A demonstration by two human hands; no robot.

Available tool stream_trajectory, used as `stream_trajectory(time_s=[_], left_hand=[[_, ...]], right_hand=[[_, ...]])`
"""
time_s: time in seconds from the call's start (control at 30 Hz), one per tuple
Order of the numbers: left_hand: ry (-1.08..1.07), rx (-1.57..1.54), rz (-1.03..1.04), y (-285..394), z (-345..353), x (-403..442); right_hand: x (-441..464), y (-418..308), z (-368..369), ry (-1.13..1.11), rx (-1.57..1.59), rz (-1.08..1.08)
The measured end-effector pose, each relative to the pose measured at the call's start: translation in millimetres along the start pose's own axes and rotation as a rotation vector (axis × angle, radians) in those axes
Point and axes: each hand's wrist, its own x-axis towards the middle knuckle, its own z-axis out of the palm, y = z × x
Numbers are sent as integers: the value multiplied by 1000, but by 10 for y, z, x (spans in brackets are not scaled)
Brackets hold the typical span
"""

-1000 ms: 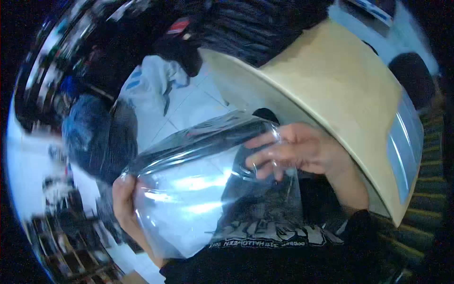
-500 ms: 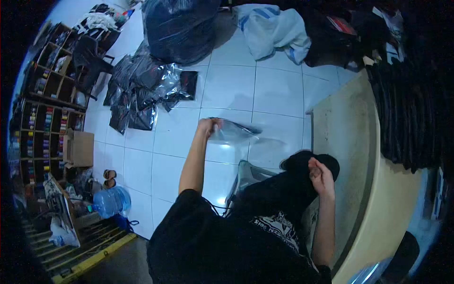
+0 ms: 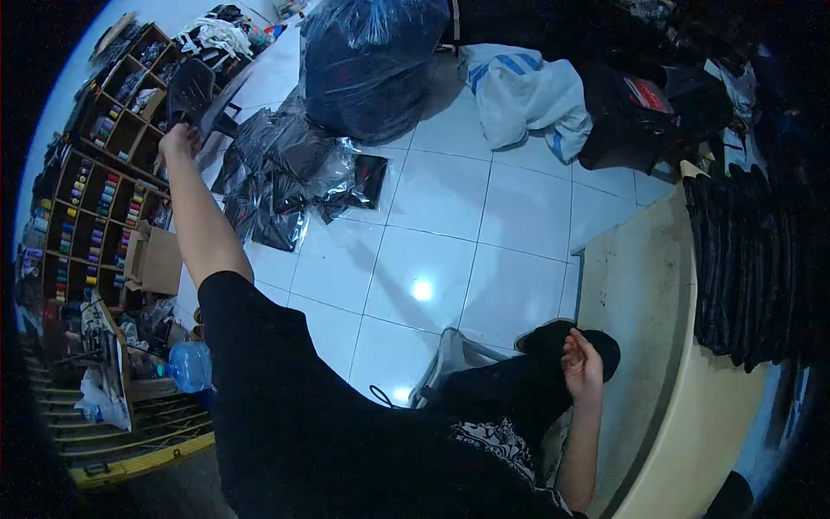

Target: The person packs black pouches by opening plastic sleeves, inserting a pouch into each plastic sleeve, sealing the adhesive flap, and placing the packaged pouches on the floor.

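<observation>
On white floor tiles (image 3: 432, 199): pile of black packets in clear plastic (image 3: 281, 205), beside large stuffed plastic sack (image 3: 372, 82). Left hand (image 3: 179, 141), outstretched near black chair (image 3: 192, 89), grip unclear. Right hand (image 3: 584, 365), empty, fingers loosely bent, near cream-coloured table (image 3: 722, 424).

- White tiled floor (image 3: 437, 195), bright glare (image 3: 421, 290) bouncing off it!
- Wooden cubbyhole shelves (image 3: 92, 212), over left!
- Dark chair (image 3: 192, 86) near them!
- And a pale table (image 3: 713, 411), right!

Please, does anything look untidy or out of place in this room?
Perhaps the black packets in shiny clear plastic: they lie jumbled, at different angles, on the white tiled floor, whereas the layered black stack on the cream table is orderly.
</observation>
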Motion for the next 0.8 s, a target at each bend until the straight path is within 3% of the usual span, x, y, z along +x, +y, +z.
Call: stream_trajectory(time_s=[0.07, 0.1, 0.13, 0.17, 0.2, 0.23, 0.3, 0.37, 0.4, 0.43, 0.47, 0.53, 0.6, 0.67, 0.8], left_hand=[[73, -135, 7, -100, 105, -507], [12, -56, 41, -328, -3, -441], [107, -117, -80, -564, 7, -343], [-58, 14, -64, -839, -117, -337], [-131, -41, -50, -1076, -142, -521], [-48, -111, -89, -1201, -3, -897], [-295, 100, -99, -1809, -134, -874], [-317, 206, -218, -1952, 4, -1568], [-403, 519, -118, -2311, -50, -1515], [-297, 489, -331, -2402, 35, -1782], [-402, 501, -464, -2687, 6, -1806], [-366, 675, -404, -2745, 141, -2403], [-516, 819, -494, -3069, 217, -2587], [-641, 1028, -429, -3146, 402, -2977], [-1041, 1349, 77, -3413, 928, -3605]], right_hand=[[-50, 82, 17, -11, -5, 39], [-18, 162, -70, -51, -5, 26], [-37, 194, -110, -51, -2, 39], [-64, 221, -143, -50, 2, 50], [-85, 243, -181, -47, 6, 58], [-95, 284, -243, -51, 19, 32], [-193, 292, -305, -28, 39, 13], [-282, 318, -371, 11, 69, 4], [-314, 329, -402, 38, 90, -2], [-346, 343, -434, 65, 112, -7], [-359, 365, -493, 60, 121, -10], [-361, 429, -609, 48, 139, -12], [-428, 461, -633, 76, 148, -11], [-491, 487, -632, 85, 141, -26], [-607, 505, -740, 32, 39, -106]])
